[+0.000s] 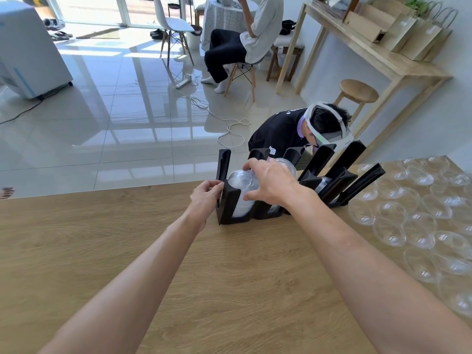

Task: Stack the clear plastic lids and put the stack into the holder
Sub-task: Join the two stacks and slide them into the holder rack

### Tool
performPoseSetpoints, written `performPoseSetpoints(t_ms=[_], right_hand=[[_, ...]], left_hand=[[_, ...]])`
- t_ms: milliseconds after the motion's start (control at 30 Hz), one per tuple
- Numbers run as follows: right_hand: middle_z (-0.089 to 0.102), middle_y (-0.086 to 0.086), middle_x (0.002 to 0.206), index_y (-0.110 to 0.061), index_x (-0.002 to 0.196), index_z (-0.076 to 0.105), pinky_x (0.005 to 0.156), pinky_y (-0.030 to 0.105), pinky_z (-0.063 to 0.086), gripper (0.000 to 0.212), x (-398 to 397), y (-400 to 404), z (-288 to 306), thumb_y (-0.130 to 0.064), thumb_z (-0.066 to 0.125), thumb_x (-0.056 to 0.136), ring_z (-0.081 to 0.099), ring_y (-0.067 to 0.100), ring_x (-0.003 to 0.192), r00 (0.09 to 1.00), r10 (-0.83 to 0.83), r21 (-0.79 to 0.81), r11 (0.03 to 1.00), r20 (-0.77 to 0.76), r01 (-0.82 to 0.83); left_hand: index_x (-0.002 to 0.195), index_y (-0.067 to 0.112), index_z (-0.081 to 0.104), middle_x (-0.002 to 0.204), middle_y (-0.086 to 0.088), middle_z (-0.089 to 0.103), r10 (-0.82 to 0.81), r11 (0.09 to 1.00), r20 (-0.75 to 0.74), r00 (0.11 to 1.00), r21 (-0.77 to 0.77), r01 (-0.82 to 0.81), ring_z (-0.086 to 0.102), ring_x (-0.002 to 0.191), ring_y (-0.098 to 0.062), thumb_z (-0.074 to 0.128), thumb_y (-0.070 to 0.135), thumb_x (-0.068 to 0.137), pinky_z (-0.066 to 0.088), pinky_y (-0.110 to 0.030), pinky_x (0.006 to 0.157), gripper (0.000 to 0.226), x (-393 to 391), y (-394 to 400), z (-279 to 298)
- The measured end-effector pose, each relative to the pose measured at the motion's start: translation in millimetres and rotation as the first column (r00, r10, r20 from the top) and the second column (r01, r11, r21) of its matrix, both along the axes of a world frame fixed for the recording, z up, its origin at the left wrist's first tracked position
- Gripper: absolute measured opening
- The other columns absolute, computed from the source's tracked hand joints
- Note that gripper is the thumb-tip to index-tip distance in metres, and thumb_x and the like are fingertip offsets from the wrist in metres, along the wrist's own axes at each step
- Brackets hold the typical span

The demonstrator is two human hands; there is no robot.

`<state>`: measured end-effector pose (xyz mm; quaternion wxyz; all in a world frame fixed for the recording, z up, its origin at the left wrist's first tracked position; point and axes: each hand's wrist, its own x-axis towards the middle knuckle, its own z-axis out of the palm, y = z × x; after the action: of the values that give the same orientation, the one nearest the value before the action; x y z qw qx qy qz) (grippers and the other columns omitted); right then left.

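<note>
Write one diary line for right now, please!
step: seating lid stack in holder, leftmost slot | left hand: grips holder edge | right hand: holds stack | loose lids: table, right side

The holder stands at the table's far edge, a lid stack in its leftmost slot; loose lids cover the right side.
</note>
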<state>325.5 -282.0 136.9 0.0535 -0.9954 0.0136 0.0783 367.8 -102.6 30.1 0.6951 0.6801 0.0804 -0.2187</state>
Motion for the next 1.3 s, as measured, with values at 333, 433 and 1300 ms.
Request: performPoseSetpoints(t_ms=[333,433,1300], right_hand=[[0.062,0.006,0.131,-0.026,0.145,0.043,0.107,0.045,0.041,0.073,4,-4,-1,-0.056,0.071,0.085,0.054,0.029,0.125,0.999,-0.02,0.069,0.997,0.035,0.017],[0.062,0.007,0.134,-0.026,0.148,0.042,0.107,0.045,0.042,0.072,6,-4,-2,-0.057,0.067,0.088,0.053,0.03,0.127,0.999,-0.025,0.078,0.997,0.027,0.023],[0.057,0.009,0.132,-0.039,0.155,0.033,0.104,0.044,0.036,0.083,3,5,-13,-0.067,0.067,0.085,0.048,0.03,0.127,0.999,0.048,-0.199,0.979,0.009,-0.046]], left_hand=[[0.104,0.027,0.075,0.09,0.013,0.079,-0.012,0.999,0.041,0.999,-0.035,0.013,0.073,0.083,0.003,0.068,0.029,0.098,0.048,-0.005,0.057,0.009,1,1,2],[0.103,0.029,0.075,0.085,0.016,0.078,-0.042,0.999,0.027,0.999,-0.031,0.043,0.071,0.075,0.006,0.071,0.032,0.095,0.048,-0.006,0.055,0.009,2,0,2],[0.118,0.022,0.075,0.107,0.006,0.078,-0.053,0.998,0.028,0.998,-0.027,0.053,0.072,0.094,-0.002,0.063,0.04,0.1,0.05,-0.01,0.063,0.028,0,1,3]])
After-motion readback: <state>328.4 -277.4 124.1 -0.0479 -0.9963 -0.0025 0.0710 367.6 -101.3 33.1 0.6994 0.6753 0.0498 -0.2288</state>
